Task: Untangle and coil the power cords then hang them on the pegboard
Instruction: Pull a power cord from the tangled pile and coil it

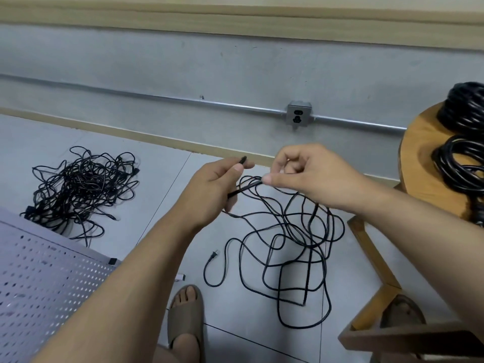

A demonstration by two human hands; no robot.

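A black cord (246, 187) is held up between both hands above the tiled floor (157, 158). One end of it is pinched in the grip of the left hand (217, 179), between the thumb and the curled fingers, and its tip is seen sticking out past the thumb. Just beside it, a stretch of the same cord is pinched in the grip of the right hand (306, 176), between thumb and forefinger, with the other fingers curled. From the hands the cord is let down onto the floor in loose, crossing loops. Its plug (213, 254) is laid to the left of them.

A tangled pile (81, 187) of more black cords is left on the floor well to the left. Near it, a white pegboard (47, 279) is seen at the lower left. At the right, coiled cords (463, 166) are stacked on a round wooden worktop (419, 153). A wall socket (298, 115) is fixed on a metal pipe along the grey wall. A sandal (187, 318) is worn on the foot below the left forearm.
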